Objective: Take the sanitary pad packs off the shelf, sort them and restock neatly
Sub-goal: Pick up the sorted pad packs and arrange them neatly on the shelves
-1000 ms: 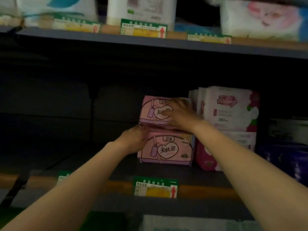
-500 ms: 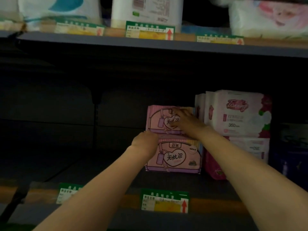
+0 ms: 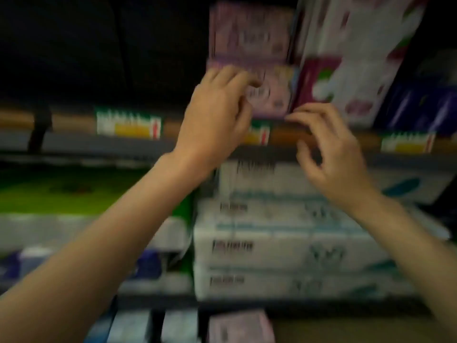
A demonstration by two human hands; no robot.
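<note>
The frame is motion-blurred. Two pink sanitary pad packs stand stacked on the shelf, the upper pack (image 3: pixel 249 30) on the lower pack (image 3: pixel 274 97). My left hand (image 3: pixel 217 112) hovers in front of the lower pack's left edge with loosely curled fingers; I cannot tell whether it touches. My right hand (image 3: pixel 331 154) hangs before the shelf edge (image 3: pixel 291 134), just below the lower pack's right corner, fingers loosely curled and holding nothing. White and magenta packs (image 3: pixel 358 58) stand right of the pink stack.
Dark blue packs (image 3: pixel 420 107) sit at the far right of the shelf. Price labels (image 3: pixel 128 125) line the shelf edge. Below are stacked white packs (image 3: pixel 284 243), green packs (image 3: pixel 61 189) at left, and a pink pack (image 3: pixel 239 328) at the bottom.
The view has dropped sharply downward, showing the lower shelf. Both hands have pulled back off the pink stack toward the shelf edge; the right hand has left the upper pack.
</note>
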